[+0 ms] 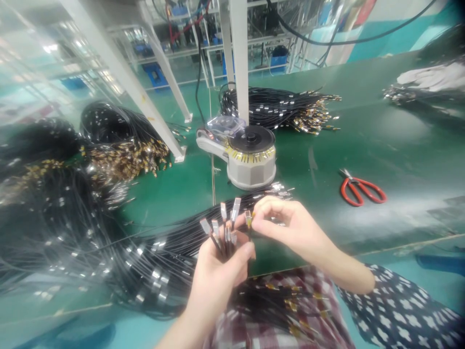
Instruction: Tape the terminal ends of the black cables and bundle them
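Observation:
My left hand (225,271) is closed around a bundle of black cables, whose flat silvery plug ends (218,228) fan upward out of the fist. Thumb and fingertip of my right hand (286,223) are pinched together on a small yellow piece of tape (253,214), right beside one cable plug (248,217) that has yellow on it. Beyond the hands stands a round grey tape dispenser (250,169) with a black reel on top and short yellow strips around its rim. More black cables (174,237) run over the table edge at the left.
Red-handled cutters (359,189) lie at the right on the green table (370,140). Coiled cable bundles (269,109) lie behind the dispenser, and others (119,140) at the left. White metal posts (239,58) rise from the table. More cables (276,305) rest across my lap.

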Motion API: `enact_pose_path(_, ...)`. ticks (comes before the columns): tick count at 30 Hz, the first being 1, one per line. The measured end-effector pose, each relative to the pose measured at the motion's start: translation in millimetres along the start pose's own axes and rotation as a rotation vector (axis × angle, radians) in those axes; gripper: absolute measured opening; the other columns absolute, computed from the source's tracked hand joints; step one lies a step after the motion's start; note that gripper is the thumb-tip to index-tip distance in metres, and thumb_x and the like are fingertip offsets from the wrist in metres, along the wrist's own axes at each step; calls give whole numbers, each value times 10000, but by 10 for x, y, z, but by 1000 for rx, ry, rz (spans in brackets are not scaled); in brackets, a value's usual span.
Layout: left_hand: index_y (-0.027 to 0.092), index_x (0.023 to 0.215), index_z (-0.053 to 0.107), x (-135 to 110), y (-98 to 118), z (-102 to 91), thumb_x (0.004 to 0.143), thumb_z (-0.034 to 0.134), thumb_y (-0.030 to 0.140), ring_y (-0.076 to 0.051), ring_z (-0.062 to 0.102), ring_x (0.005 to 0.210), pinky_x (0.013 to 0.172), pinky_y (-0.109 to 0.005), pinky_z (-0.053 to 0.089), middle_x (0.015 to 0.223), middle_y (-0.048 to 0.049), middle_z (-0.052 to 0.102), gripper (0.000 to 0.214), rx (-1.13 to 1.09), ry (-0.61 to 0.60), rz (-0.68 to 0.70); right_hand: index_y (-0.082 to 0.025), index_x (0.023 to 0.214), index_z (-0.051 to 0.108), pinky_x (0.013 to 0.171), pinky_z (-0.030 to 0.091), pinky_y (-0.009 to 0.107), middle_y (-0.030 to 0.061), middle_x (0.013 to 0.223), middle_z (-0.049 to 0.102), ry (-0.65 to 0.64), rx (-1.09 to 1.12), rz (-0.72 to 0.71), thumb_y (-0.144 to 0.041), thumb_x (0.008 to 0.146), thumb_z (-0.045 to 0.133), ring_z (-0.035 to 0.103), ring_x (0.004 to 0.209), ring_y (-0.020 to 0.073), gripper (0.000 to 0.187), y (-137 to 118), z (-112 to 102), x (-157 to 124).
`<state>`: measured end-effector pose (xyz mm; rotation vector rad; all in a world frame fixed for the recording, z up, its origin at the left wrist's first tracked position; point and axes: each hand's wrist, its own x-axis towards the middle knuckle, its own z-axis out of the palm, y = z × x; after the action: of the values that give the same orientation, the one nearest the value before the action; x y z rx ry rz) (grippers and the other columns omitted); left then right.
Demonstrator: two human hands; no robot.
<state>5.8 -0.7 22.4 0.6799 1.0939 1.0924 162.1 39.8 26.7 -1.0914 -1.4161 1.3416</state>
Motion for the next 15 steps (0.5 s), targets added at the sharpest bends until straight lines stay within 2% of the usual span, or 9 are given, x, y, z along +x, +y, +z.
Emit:
enact_pose_path(9, 191, 1216, 663, -1, 1, -8, 712, 804, 244, -4, 327, 380, 384, -166, 211, 633, 24, 585, 526, 12, -20, -9, -183, 687, 612, 789, 467, 329, 27, 805, 618, 9, -26, -17, -237, 789, 674, 583, 800, 174, 131, 19, 2, 2)
enact_pose_path(15, 184, 1169, 682, -4, 5, -11, 716, 802, 245, -4, 329, 387, 385, -169, 218, 644, 24, 577, 472, 20, -25, -7, -180, 680, 608, 777, 463, 334, 32, 794, 628, 16, -90, -33, -235, 791, 662, 586, 788, 179, 135, 0, -12, 11)
